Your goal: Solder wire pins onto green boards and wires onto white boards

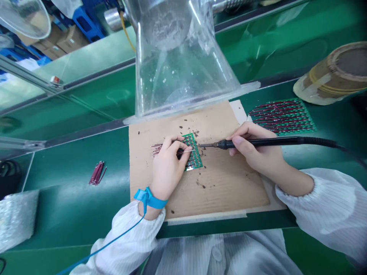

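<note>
My right hand (254, 147) grips a black soldering iron (258, 142) like a pen. Its tip points left and ends close to the right edge of a green circuit board (195, 152). Over the board's left part lies my left hand (171, 162), thumb and forefinger pinched on a thin silvery solder wire (187, 151) that reaches across the board. Dark red wires (156, 149) stick out to the left of the board, partly under my fingers. A blue wrist strap (151, 199) with a cord is on my left wrist.
Cardboard (223, 183) with dark specks lies under the board. A clear fume hood (183, 84) hangs just behind it. Loose red wires (98, 173) lie left; a wired board (283, 116) and a brown, tape-wrapped container (332, 76) stand right. A bubble-wrap bag (18, 219) sits far left.
</note>
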Demonstrator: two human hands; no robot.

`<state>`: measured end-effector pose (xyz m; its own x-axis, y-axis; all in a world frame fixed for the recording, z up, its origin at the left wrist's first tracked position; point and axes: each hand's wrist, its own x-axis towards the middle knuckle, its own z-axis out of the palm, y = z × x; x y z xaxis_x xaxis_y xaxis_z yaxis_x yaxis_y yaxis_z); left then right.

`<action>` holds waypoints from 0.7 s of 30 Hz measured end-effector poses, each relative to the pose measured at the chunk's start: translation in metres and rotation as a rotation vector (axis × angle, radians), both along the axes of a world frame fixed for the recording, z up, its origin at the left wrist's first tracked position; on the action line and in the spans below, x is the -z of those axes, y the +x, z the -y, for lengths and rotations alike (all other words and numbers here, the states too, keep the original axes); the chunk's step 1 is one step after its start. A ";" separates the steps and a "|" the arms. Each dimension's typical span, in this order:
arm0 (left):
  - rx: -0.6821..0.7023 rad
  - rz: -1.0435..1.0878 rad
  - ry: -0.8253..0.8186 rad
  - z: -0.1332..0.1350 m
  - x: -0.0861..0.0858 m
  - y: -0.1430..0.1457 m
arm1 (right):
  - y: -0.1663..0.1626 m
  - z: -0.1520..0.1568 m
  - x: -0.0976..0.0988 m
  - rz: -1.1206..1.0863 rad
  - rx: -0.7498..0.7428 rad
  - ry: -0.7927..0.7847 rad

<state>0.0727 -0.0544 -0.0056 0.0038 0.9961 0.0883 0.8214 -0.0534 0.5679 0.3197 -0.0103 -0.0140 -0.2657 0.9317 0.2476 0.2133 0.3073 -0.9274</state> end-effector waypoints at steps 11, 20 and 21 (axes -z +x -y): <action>-0.010 0.004 0.005 0.000 0.002 0.001 | -0.001 -0.001 -0.001 0.019 -0.043 0.005; -0.016 -0.005 0.009 0.000 0.002 0.001 | -0.001 -0.001 0.000 -0.049 0.025 -0.022; -0.019 -0.005 0.007 0.000 0.002 0.002 | -0.001 -0.001 -0.001 -0.066 0.043 -0.025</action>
